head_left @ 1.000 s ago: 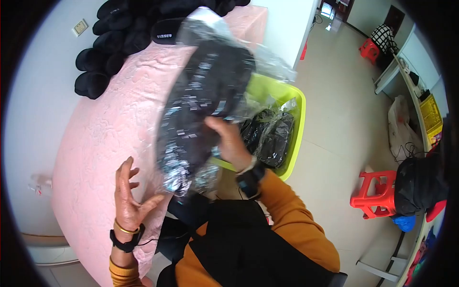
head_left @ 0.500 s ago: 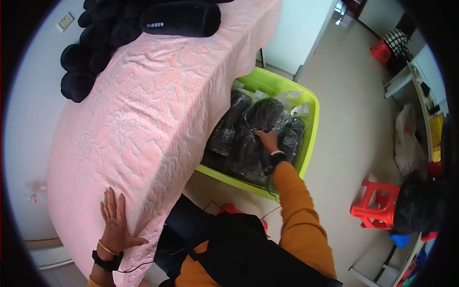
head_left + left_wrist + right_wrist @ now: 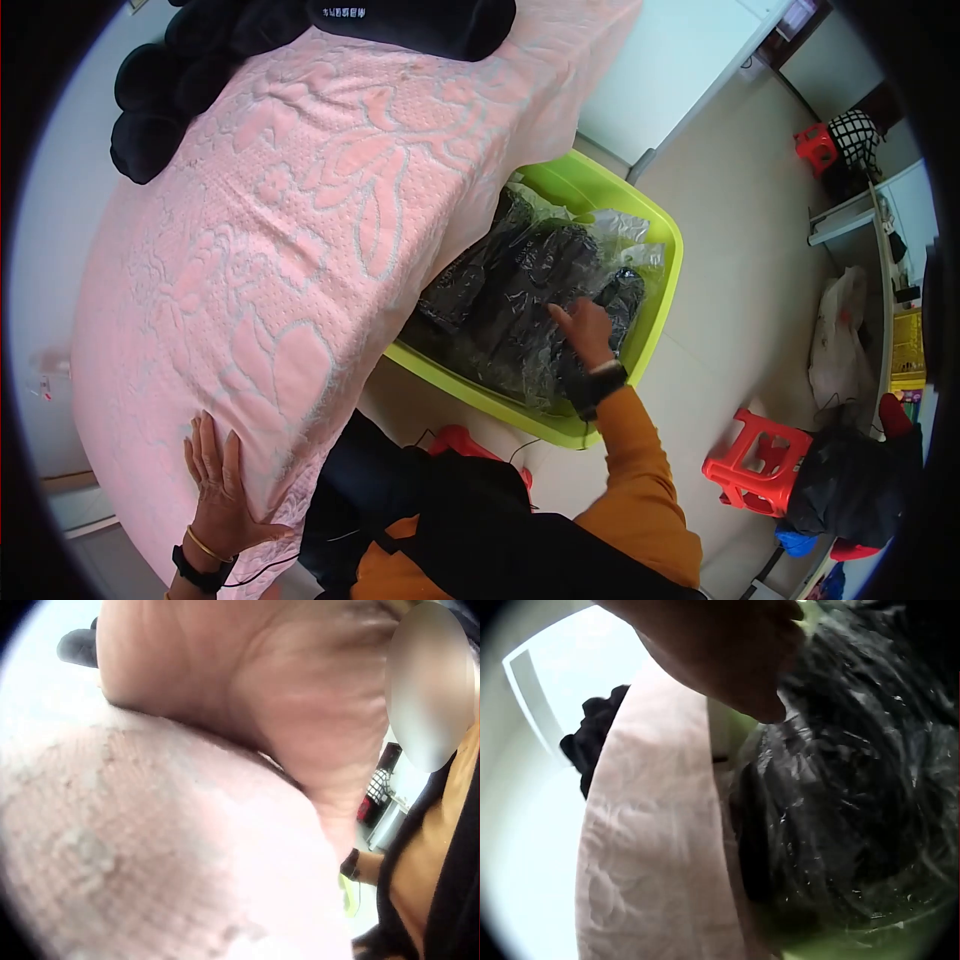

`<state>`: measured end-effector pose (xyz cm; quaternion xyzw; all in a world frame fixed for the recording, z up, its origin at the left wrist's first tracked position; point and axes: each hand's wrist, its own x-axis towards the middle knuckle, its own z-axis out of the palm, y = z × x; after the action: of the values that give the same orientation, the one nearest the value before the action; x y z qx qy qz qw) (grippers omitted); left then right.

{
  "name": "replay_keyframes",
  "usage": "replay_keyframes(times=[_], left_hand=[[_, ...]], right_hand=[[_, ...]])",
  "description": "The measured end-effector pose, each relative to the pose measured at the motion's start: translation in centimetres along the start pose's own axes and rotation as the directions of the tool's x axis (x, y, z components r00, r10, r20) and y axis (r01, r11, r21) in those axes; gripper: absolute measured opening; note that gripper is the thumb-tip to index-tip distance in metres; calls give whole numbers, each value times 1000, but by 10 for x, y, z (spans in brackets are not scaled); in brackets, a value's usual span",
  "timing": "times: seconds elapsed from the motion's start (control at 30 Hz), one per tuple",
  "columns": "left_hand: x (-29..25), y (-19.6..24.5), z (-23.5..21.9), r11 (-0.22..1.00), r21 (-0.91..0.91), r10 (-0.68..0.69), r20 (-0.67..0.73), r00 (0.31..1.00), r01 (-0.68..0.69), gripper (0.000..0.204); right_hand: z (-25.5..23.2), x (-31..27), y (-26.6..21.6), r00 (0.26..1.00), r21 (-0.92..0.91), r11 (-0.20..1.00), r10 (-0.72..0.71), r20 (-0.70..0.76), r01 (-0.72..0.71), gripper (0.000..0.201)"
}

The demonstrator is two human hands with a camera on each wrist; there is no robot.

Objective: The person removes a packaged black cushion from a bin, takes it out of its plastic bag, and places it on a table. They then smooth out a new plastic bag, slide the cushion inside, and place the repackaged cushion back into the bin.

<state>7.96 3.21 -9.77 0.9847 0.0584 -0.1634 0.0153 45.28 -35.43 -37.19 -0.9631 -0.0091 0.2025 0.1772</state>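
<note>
Several black, rounded cushion-like items in clear plastic bags (image 3: 540,270) lie in a lime-green plastic bin (image 3: 658,320) beside the covered table. My right hand (image 3: 588,330) is over these bags, thumb pointing left and the other fingers partly hidden. In the right wrist view, the thumb (image 3: 769,709) overlaps the edge of the shiny bagging, apart from the fingers. My left hand (image 3: 220,500) rests flat on the pink patterned cover (image 3: 300,200), fingers straight and thumb spread toward the table edge.
Unbagged black cushions (image 3: 430,25), one with white lettering, lie at the cover's far end. A red stool (image 3: 758,462) with dark cloth beside it stands on the right. A whitish sack (image 3: 838,340) leans by the shelving. Farther back, another red stool (image 3: 815,148) stands near checked fabric.
The bagged black item that my right hand held over the cover now lies in the bin, with the hand over it. My left hand has come down from the air onto the cover.
</note>
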Motion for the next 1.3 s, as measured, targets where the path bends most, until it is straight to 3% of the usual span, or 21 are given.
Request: replay_keyframes(times=[0.03, 0.07, 0.13, 0.2, 0.23, 0.27, 0.3, 0.37, 0.57, 0.73, 0.83, 1.0, 1.03, 1.1, 1.2, 1.3], left_hand=[[0, 0, 0, 1000, 5, -2, 5, 1000, 2, 137], [0, 1, 1, 1000, 11, -6, 10, 1000, 6, 137], [1, 0, 7, 1000, -6, 3, 11, 1000, -3, 136], [-1, -4, 8, 1000, -2, 8, -25, 1000, -8, 135], [-3, -5, 6, 999, 18, -35, -58, 998, 36, 135], [-4, -5, 4, 999, 5, -36, -38, 999, 37, 133], [-4, -4, 3, 999, -16, -32, -17, 999, 32, 132], [1, -3, 5, 998, -53, -40, -5, 999, 40, 131], [-2, -2, 6, 997, -54, -53, -5, 999, 53, 125], [-2, 0, 2, 996, -82, -19, -17, 1000, 18, 126], [-3, 0, 2, 996, -90, -26, -28, 999, 24, 128], [-5, 2, 1, 994, -107, -21, -27, 999, 18, 132], [-5, 2, 1, 994, -107, -19, -41, 999, 15, 132], [-7, 2, 3, 994, -108, -18, -52, 998, 12, 133], [-8, 1, 7, 995, -96, -22, -63, 998, 16, 133], [-5, 2, 9, 997, -77, -34, -65, 997, 29, 133]], right_hand=[[-12, -9, 1, 975, -27, 985, -175, -136, 173, 64], [-18, -14, 1, 901, -75, 938, -347, -261, 340, 76], [-24, -12, -8, 855, -155, 905, -425, -299, 396, 82], [-26, 8, -43, 711, -293, 814, -581, -396, 502, 97], [-18, 23, -47, 673, -286, 790, -612, -415, 542, 97], [0, 42, -36, 832, -203, 856, -512, -212, 475, 103], [18, 60, -32, 924, -158, 911, -382, 21, 380, 110], [47, 80, -35, 929, -32, 929, -370, -13, 369, 120], [91, 102, -23, 942, -64, 941, -335, -28, 333, 120], [74, 103, -32, 955, -104, 949, -296, 26, 297, 119], [60, 91, -46, 973, -150, 965, -199, 117, 215, 119], [26, 78, -63, 972, -277, 932, -231, 39, 233, 105], [19, 79, -69, 958, -246, 941, -266, -104, 234, 97], [4, 77, -82, 872, -184, 950, -307, -381, 254, 82], [-40, 68, -112, 587, -41, 861, -379, -716, 506, 55], [-90, 50, -165, 272, -61, 656, -393, -878, 752, 42]])
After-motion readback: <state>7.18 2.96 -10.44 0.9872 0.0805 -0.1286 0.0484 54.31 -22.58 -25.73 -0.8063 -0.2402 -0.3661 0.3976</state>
